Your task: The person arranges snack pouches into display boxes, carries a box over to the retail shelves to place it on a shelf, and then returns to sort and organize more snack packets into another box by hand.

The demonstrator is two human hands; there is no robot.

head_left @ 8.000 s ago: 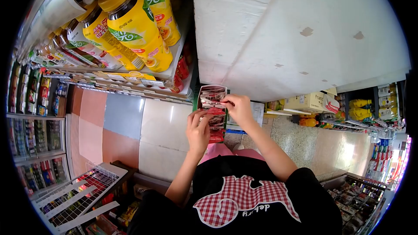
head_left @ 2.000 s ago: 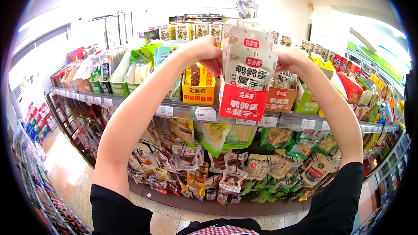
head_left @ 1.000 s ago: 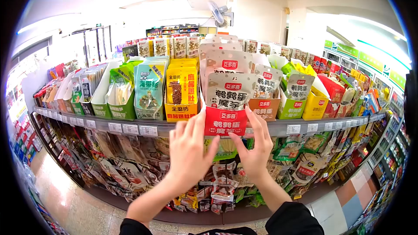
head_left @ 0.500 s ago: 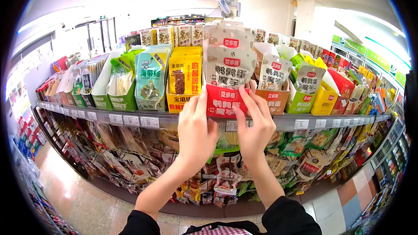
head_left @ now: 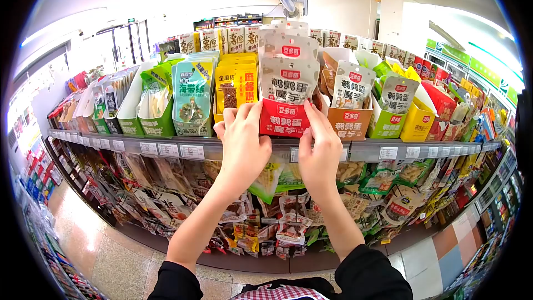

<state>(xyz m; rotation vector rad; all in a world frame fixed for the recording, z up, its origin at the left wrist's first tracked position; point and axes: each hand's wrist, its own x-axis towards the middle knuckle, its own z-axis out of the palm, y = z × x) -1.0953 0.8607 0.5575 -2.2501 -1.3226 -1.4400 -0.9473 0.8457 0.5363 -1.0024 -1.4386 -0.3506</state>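
Note:
A red display box (head_left: 283, 118) holding grey-white snack pouches (head_left: 288, 80) stands upright in the row on the shelf, directly in front of me. My left hand (head_left: 242, 143) is at the box's left side, fingertips against its front corner. On the opposite side, my right hand (head_left: 321, 147) has its fingers along the right edge and its thumb low near the front. Together the hands hold the box between them. A yellow box of pouches (head_left: 236, 86) is just left of it, and an orange-brown box (head_left: 350, 122) adjoins it on the right.
Price tags (head_left: 192, 151) line the shelf's front edge. Hanging snack packets (head_left: 292, 228) fill the rack below. Green boxes (head_left: 157, 127) and a teal box of pouches (head_left: 192, 97) stand farther left. Behind the row are white cartons (head_left: 236, 40). Tiled floor (head_left: 125, 250) lies beneath.
The red box has shifted slightly away from me and back into the row, with both hands following it. More of the green packets below the shelf edge shows now.

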